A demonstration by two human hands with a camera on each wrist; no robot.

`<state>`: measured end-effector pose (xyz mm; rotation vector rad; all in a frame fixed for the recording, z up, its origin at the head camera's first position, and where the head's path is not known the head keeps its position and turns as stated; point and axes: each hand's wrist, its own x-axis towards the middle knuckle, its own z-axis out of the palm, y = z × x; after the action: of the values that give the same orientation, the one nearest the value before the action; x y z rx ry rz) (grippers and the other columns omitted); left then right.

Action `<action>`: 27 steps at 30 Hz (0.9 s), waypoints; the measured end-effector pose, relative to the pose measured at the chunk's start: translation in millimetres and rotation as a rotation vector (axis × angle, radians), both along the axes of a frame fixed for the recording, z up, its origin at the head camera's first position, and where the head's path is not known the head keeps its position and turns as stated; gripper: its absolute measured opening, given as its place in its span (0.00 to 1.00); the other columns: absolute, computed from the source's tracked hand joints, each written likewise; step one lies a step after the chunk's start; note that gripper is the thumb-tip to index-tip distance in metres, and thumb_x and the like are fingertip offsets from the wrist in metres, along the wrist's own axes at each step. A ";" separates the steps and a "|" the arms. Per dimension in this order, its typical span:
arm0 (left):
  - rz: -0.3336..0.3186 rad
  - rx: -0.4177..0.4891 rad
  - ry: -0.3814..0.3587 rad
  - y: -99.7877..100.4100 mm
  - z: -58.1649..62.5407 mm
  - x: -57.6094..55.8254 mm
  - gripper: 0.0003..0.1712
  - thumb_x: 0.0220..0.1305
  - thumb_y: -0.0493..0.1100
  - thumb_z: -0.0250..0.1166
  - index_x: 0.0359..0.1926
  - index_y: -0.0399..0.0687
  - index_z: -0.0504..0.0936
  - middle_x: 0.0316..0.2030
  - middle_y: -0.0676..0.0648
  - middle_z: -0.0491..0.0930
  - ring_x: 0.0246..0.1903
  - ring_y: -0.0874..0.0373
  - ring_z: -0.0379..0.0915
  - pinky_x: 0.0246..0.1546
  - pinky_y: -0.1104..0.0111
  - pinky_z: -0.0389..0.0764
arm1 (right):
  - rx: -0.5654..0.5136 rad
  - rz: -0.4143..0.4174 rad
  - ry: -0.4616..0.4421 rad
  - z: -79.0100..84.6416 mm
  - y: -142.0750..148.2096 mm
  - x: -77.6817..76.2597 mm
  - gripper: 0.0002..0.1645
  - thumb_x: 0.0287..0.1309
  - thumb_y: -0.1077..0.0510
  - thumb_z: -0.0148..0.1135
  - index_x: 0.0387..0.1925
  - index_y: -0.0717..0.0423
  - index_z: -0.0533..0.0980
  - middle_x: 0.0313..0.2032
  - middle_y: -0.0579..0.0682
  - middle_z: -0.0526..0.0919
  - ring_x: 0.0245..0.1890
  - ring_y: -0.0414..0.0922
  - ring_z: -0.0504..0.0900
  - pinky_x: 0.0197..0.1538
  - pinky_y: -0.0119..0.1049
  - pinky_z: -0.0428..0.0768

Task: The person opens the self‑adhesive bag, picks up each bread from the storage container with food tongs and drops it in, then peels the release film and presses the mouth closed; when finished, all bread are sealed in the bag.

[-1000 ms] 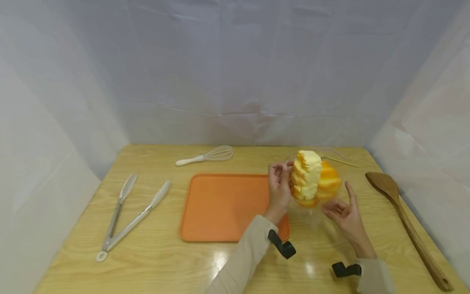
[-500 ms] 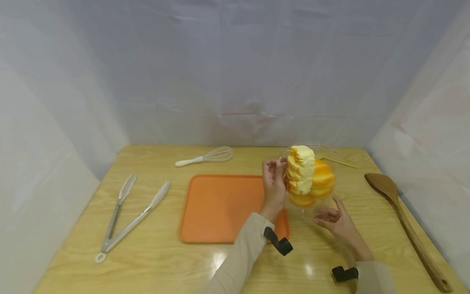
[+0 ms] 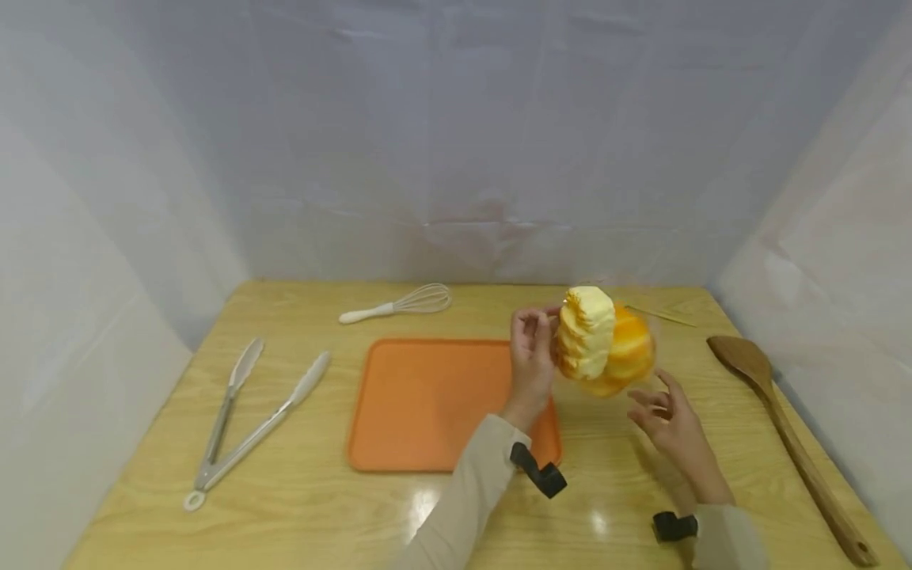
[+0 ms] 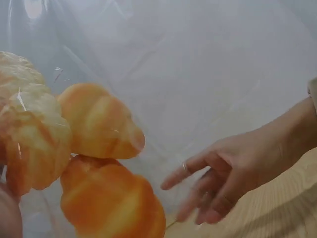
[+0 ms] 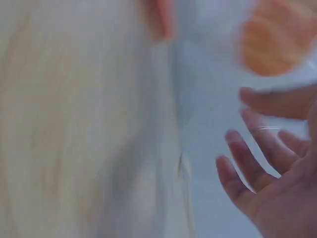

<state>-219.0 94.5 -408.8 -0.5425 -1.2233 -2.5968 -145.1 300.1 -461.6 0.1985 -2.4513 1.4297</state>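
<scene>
My left hand (image 3: pixel 533 356) grips the left side of a clear plastic bag of bread, held up over the table just right of the tray. A pale yellow, ridged bread piece (image 3: pixel 590 332) lies nearest those fingers. Beside it are glossy orange-brown rolls (image 3: pixel 630 348); the left wrist view shows one roll (image 4: pixel 99 121) above another roll (image 4: pixel 111 198). Below and to the right, my right hand (image 3: pixel 673 427) has loosely bent, spread fingers and holds nothing. In the right wrist view that hand (image 5: pixel 277 183) is under a blurred roll (image 5: pixel 275 39), apart from it.
An orange tray (image 3: pixel 442 404) lies mid-table, partly under the left forearm. Behind it is a white whisk (image 3: pixel 399 304). Spread metal tongs (image 3: pixel 249 435) lie at left, a wooden turner (image 3: pixel 791 427) along the right edge. A thin yellowish stick (image 3: pixel 666 317) lies behind the bag.
The left hand and the bag have shifted slightly left. The right hand dipped down and left, then moved back right, away from the bag's lower edge.
</scene>
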 end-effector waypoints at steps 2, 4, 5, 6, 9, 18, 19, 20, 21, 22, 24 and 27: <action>0.017 -0.028 0.002 4.5 -2.7 2.5 0.21 0.74 0.52 0.49 0.44 0.34 0.62 0.50 0.43 0.75 0.53 0.61 0.76 0.58 0.70 0.76 | -0.272 0.129 0.069 4.9 -2.2 1.2 0.37 0.64 0.75 0.52 0.72 0.62 0.55 0.48 0.29 0.80 0.46 0.25 0.77 0.50 0.16 0.74; 0.018 -0.057 -0.002 8.4 -5.2 5.2 0.26 0.74 0.52 0.48 0.45 0.28 0.59 0.52 0.34 0.73 0.56 0.53 0.76 0.59 0.70 0.75 | -0.550 0.250 0.188 12.7 -6.0 0.8 0.33 0.64 0.79 0.46 0.70 0.66 0.58 0.51 0.37 0.81 0.51 0.32 0.79 0.55 0.21 0.76; 0.016 -0.070 -0.006 10.1 -6.4 6.5 0.27 0.74 0.53 0.47 0.45 0.27 0.58 0.53 0.30 0.72 0.57 0.48 0.75 0.58 0.70 0.75 | -0.658 0.278 0.242 17.4 -8.1 0.1 0.30 0.64 0.80 0.44 0.68 0.68 0.62 0.51 0.42 0.82 0.51 0.36 0.80 0.55 0.24 0.78; 0.021 -0.079 -0.005 11.5 -7.4 7.3 0.29 0.74 0.53 0.47 0.46 0.25 0.57 0.53 0.27 0.71 0.58 0.44 0.75 0.57 0.70 0.75 | -0.721 0.269 0.281 22.2 -10.3 -1.1 0.27 0.65 0.79 0.43 0.65 0.68 0.66 0.50 0.45 0.83 0.50 0.37 0.81 0.55 0.25 0.79; 0.017 -0.085 -0.009 13.9 -10.1 9.3 0.31 0.74 0.55 0.47 0.46 0.24 0.56 0.53 0.24 0.70 0.58 0.40 0.74 0.56 0.71 0.76 | -0.748 0.092 0.286 35.2 -16.4 -4.7 0.18 0.67 0.74 0.49 0.54 0.67 0.77 0.45 0.46 0.86 0.44 0.37 0.83 0.51 0.25 0.80; -0.029 -0.113 -0.010 9.5 -14.9 10.9 0.23 0.75 0.53 0.49 0.44 0.32 0.61 0.52 0.28 0.71 0.53 0.63 0.76 0.56 0.71 0.76 | -0.736 -0.056 0.108 49.0 -22.3 -10.5 0.14 0.67 0.70 0.52 0.34 0.54 0.82 0.33 0.41 0.85 0.34 0.35 0.81 0.44 0.23 0.81; -0.029 -0.117 -0.009 8.6 -14.9 10.5 0.22 0.76 0.52 0.49 0.44 0.33 0.62 0.53 0.26 0.71 0.53 0.63 0.76 0.57 0.70 0.76 | -0.756 -0.037 0.104 49.7 -23.1 -11.2 0.14 0.67 0.69 0.52 0.33 0.54 0.81 0.32 0.41 0.84 0.34 0.34 0.81 0.43 0.23 0.80; -0.031 -0.126 -0.011 7.7 -15.0 9.9 0.21 0.76 0.51 0.49 0.44 0.33 0.63 0.53 0.26 0.71 0.53 0.63 0.76 0.58 0.70 0.76 | -0.781 -0.021 0.103 50.5 -24.2 -11.9 0.13 0.68 0.68 0.52 0.33 0.53 0.80 0.32 0.42 0.83 0.34 0.34 0.80 0.43 0.22 0.80; -0.029 -0.140 -0.016 6.7 -15.3 9.2 0.21 0.76 0.51 0.49 0.44 0.33 0.63 0.53 0.27 0.71 0.54 0.61 0.76 0.58 0.71 0.75 | -0.817 -0.014 0.108 51.5 -25.6 -12.8 0.12 0.68 0.67 0.51 0.33 0.54 0.79 0.32 0.42 0.82 0.33 0.35 0.79 0.42 0.22 0.79; -0.027 -0.149 -0.020 6.0 -15.7 8.7 0.21 0.76 0.50 0.49 0.44 0.32 0.64 0.53 0.26 0.72 0.55 0.58 0.76 0.59 0.70 0.75 | -0.871 -0.017 0.121 52.7 -27.5 -13.7 0.11 0.68 0.66 0.52 0.32 0.55 0.78 0.31 0.43 0.81 0.33 0.35 0.79 0.41 0.22 0.79; -0.014 -0.162 -0.038 4.5 -17.4 7.7 0.22 0.75 0.49 0.51 0.44 0.29 0.65 0.52 0.27 0.73 0.56 0.52 0.75 0.59 0.68 0.75 | -1.010 -0.043 0.178 55.1 -31.8 -15.8 0.08 0.66 0.65 0.54 0.30 0.58 0.76 0.30 0.46 0.80 0.31 0.37 0.77 0.37 0.23 0.77; 0.023 -0.206 -0.098 2.2 -21.4 5.7 0.20 0.74 0.46 0.53 0.42 0.28 0.69 0.49 0.28 0.76 0.54 0.45 0.75 0.57 0.66 0.77 | -1.181 -0.105 0.287 57.3 -36.2 -18.8 0.06 0.62 0.66 0.58 0.29 0.62 0.75 0.28 0.50 0.78 0.29 0.39 0.76 0.33 0.24 0.77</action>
<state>-213.3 96.8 -430.2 -0.4389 -1.5307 -2.5206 -163.9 263.9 -404.2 -0.0010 -1.0787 2.2936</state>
